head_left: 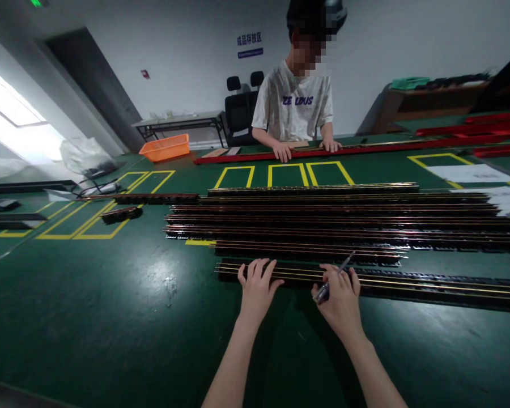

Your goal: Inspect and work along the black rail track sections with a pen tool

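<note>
My left hand (257, 286) lies flat with its fingers spread on the left end of the nearest long dark rail (408, 283), which has thin brass strips along it. My right hand (340, 297) rests on the same rail just to the right. Its fingers are closed round a slim silvery pen-like tool (334, 277) that points up and to the right. Behind this rail lie several more long dark rails (335, 218) side by side across the green table (110, 294).
Across the table a person in a pale T-shirt (295, 105) has both hands on a long red strip (365, 150). An orange bin (165, 147) sits far left. Short dark pieces (121, 214) lie on the yellow-marked boxes. White sheets (471, 173) lie far right.
</note>
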Demonstrator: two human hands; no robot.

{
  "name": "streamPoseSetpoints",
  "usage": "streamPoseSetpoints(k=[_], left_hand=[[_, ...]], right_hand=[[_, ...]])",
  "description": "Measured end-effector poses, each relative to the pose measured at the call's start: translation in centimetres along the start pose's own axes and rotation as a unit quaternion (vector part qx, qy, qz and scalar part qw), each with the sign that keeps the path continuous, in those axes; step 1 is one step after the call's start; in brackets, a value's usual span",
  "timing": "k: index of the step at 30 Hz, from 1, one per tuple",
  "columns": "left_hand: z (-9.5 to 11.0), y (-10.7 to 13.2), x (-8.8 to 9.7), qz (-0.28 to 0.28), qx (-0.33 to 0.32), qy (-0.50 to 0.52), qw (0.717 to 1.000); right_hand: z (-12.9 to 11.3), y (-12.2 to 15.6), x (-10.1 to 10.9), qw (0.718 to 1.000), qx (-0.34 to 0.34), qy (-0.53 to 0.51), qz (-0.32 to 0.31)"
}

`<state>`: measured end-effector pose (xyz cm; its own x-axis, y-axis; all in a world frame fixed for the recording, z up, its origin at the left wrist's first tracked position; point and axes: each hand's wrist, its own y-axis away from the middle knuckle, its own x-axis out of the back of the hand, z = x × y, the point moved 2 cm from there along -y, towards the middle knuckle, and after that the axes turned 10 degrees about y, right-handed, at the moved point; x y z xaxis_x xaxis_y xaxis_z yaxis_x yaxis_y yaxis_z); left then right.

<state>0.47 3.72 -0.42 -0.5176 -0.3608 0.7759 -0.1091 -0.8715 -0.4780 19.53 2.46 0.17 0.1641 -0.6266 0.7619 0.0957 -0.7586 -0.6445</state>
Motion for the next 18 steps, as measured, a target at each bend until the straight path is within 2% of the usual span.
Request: streamPoseSetpoints(k=[5,9,14,18], left_hand=[[0.1,0.1,0.1,-0.008,-0.006,0.02,1.0],[0.2,0.1,0.1,-0.001,-0.003,0.017,1.0],[0.2,0.1,0.0,-0.002,-0.006,-0.003,1.0],[0.2,0.1,0.0,-0.007,-0.003,-0.001,1.0]], right_hand=[[0.6,0.2,0.0,0.998,-0.053,0.021,-0.001],[1.5,0.6,0.0,0.996,-0.083,0.012,0.024],[0.9,0.4,0.2,0.998,-0.035,-0.048,0.023],[-0.1,0.1,0.2,1.0,-0.01,-0.027,0.011]])
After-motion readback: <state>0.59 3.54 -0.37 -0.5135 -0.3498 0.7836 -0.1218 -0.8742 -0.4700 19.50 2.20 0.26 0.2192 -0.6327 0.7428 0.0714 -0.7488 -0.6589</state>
